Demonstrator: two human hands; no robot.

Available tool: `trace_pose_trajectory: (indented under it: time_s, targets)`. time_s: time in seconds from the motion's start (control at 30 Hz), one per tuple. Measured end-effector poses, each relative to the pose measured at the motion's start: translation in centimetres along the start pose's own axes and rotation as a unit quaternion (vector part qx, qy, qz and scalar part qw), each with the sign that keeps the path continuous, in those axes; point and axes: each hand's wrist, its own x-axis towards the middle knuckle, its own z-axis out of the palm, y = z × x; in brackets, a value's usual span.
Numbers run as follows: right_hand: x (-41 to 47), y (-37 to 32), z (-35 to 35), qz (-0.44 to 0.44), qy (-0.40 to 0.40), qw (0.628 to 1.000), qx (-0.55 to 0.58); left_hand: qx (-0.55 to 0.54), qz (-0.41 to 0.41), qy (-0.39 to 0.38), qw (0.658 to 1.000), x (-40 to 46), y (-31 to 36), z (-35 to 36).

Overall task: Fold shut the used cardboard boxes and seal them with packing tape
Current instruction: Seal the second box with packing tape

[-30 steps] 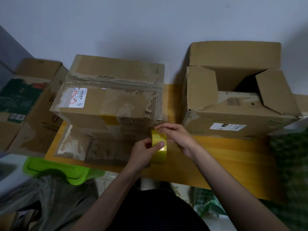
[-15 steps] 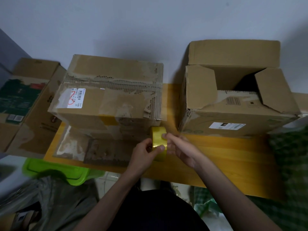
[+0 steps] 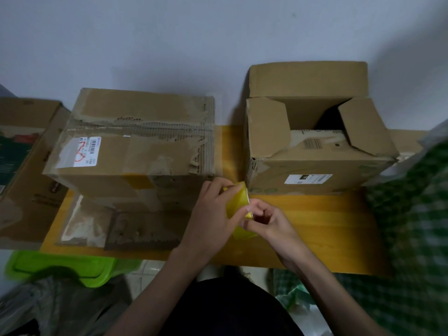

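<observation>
Centrally, left hand [image 3: 213, 214] grips yellow tape roll [image 3: 238, 202]; right hand [image 3: 269, 219] apparently pinches its edge. Both are above bare table [image 3: 315, 221] between closed box [image 3: 131, 151] and open-flapped box [image 3: 315, 146].

Two used cardboard boxes sit on a yellow wooden table [image 3: 315, 214] against a pale wall. The left box [image 3: 135, 151] has its top flaps folded down, torn and rough along the seam, with a white label [image 3: 80, 151] scribbled in red near its left end. The right box [image 3: 315, 146] is open, back flap standing up and both side flaps angled inward.

Between them, just above the table, both hands are on a roll of yellow tape [image 3: 238, 204]. The left hand [image 3: 213, 214] grips the roll, and the right hand [image 3: 269, 221] has its fingers curled at the roll's edge, pinching it.

A third box [image 3: 21, 170] sits off to the left, and a green plastic bin [image 3: 65, 267] sits below the table's near edge.
</observation>
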Motion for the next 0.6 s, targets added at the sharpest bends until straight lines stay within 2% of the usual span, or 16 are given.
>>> trace_pose_trajectory:
  time_s: [0.2,0.6]
  targets:
    - [-0.7,-1.0,0.1,-0.015,0.010,0.999,-0.031,0.010,0.013,0.036,0.999,0.0,1.4,-0.5]
    - [-0.7,-3.5,1.6,-0.072,-0.002,0.995,-0.068,0.003,-0.018,0.092,0.996,0.8,2.4,-1.5]
